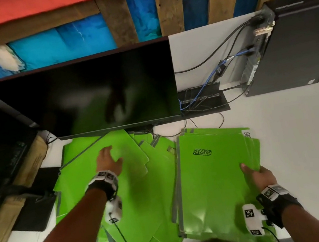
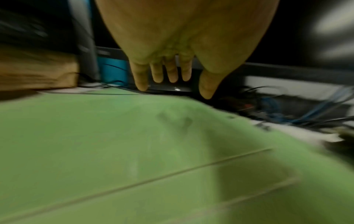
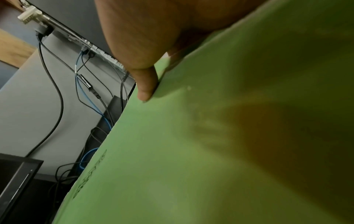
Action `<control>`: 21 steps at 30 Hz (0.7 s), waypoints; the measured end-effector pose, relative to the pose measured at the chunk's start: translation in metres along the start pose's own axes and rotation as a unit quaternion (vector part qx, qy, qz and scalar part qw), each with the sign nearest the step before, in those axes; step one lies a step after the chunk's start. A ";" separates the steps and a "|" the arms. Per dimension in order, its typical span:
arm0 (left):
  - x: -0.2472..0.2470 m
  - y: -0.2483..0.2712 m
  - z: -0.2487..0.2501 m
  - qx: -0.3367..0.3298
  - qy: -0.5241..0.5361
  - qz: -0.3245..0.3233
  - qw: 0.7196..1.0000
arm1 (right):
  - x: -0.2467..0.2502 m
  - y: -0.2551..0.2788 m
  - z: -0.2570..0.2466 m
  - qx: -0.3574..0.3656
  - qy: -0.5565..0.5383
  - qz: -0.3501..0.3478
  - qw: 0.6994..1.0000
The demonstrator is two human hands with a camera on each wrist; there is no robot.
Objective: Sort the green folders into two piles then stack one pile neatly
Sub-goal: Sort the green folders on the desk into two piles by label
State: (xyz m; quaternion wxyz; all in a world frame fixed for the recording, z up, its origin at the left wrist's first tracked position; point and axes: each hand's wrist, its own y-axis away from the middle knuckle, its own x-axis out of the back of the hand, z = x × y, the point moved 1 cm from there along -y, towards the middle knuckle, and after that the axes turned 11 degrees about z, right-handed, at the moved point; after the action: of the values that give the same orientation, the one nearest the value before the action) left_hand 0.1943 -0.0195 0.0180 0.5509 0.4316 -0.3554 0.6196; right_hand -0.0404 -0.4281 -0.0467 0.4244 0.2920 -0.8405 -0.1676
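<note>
left hand: fingers straight and slightly apart, flat over the loose left pile of green folders; holding nothing
right hand: thumb on top, fingers under, clamped on the right edge of the right pile
folders: both piles on the white desk, left one fanned and crooked, right one roughly squared
risk 1: left pile overhung the near desk edge; a push likely slides folders off
risk 2: far corners tucked under the monitor near cables; dragging could snag
risk 3: glossy covers, one-sided grip, pile may splay
writing: white tab showed "SE", rest cut off; black scribbled box on the top folder, unreadable; right wrist view text blurred
</note>
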 end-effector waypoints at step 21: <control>0.012 -0.052 -0.069 0.030 -0.195 -0.165 0.966 | -0.010 -0.003 -0.005 -0.005 0.014 0.053 0.998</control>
State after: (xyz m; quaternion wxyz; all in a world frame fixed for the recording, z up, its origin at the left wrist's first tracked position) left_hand 0.2358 0.0556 0.0012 0.5518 0.6133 -0.3613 0.4346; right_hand -0.0305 -0.4244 -0.0511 0.4458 0.2471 -0.8481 -0.1449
